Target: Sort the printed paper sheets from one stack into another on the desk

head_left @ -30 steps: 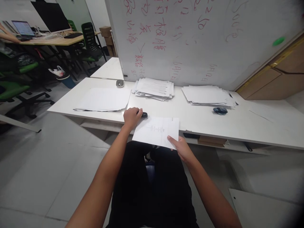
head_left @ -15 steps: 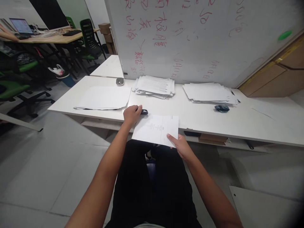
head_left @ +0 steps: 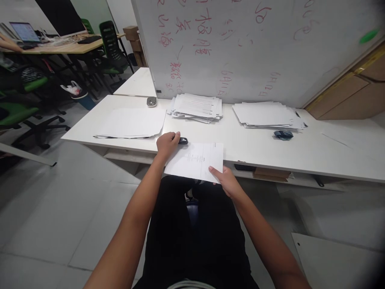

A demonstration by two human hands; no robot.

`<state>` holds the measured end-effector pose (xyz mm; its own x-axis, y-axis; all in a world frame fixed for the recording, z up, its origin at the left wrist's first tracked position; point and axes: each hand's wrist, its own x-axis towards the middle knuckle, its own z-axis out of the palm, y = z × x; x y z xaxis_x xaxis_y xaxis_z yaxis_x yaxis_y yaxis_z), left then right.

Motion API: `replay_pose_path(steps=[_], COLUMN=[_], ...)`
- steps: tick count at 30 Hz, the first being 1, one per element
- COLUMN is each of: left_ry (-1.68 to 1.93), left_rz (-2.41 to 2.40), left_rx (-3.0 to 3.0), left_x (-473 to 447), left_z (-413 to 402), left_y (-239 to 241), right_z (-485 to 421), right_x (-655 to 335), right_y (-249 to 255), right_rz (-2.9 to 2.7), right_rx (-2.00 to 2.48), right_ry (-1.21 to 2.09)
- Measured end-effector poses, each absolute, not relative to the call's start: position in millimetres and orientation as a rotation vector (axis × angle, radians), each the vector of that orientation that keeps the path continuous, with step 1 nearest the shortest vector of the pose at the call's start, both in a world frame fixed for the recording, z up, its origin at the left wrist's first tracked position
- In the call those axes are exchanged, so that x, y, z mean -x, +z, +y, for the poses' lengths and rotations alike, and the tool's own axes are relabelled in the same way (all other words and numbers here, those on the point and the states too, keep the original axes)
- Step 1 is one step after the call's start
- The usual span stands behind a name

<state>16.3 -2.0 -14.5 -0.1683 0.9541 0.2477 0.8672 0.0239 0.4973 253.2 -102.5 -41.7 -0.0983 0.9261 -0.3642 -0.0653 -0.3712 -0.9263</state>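
My left hand [head_left: 167, 144] is closed round a black stapler [head_left: 183, 141], whose rounded end pokes out past my fingers at the table's front edge. Most of the stapler is hidden by the hand. Printed sheets of paper [head_left: 195, 160] reach from beside it out over my lap. My right hand [head_left: 225, 179] pinches their near right corner, thumb on top and fingers underneath. How many sheets it holds I cannot tell.
On the white table [head_left: 204, 130] lie large sheets [head_left: 129, 122] at left, a middle paper stack [head_left: 197, 106] and a right paper stack [head_left: 267, 114]. A dark blue object [head_left: 283, 135] sits before the right stack. Behind stands a whiteboard [head_left: 240, 48].
The paper and my right hand have shifted slightly left and up in the view. My left hand keeps its grip on the stapler.
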Motion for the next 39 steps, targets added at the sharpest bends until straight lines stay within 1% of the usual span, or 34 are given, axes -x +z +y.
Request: replay_pose_path(steps=[8, 15, 20, 26, 32, 39], left_ry=[0.742, 0.759, 0.639, 0.583, 0.663, 0.755], left_rz=[2.111, 2.136, 2.155, 2.18, 2.073, 2.098], left_rx=[-1.953, -2.035, -2.117, -2.142, -1.984, -1.917], left_x=[-17.6, -21.5, -24.7, -24.5, -14.4, -15.4], left_z=[-4.8, -5.8, -4.6, -2.6, -0.6, -2.1], left_y=[-11.4, -11.5, -11.7, -13.1, -12.6, -16.6], right_z=[-100.7, -102.6, -101.2, -99.7, -99.6, -121.3], right_x=[-254.0, -252.1, -253.1, -251.5, -253.1, -296.9], right_y=[-42.6, -41.6, -46.3, -56.2, -51.2, -39.0], right_rz=[-0.985, -0.97, -0.981, -1.003, -1.056, -1.011], right_rx=[1.387, 1.395, 1.412, 1.44, 1.401, 1.463], right_ry=[1.593, 1.603, 1.601, 1.561, 1.549, 1.52])
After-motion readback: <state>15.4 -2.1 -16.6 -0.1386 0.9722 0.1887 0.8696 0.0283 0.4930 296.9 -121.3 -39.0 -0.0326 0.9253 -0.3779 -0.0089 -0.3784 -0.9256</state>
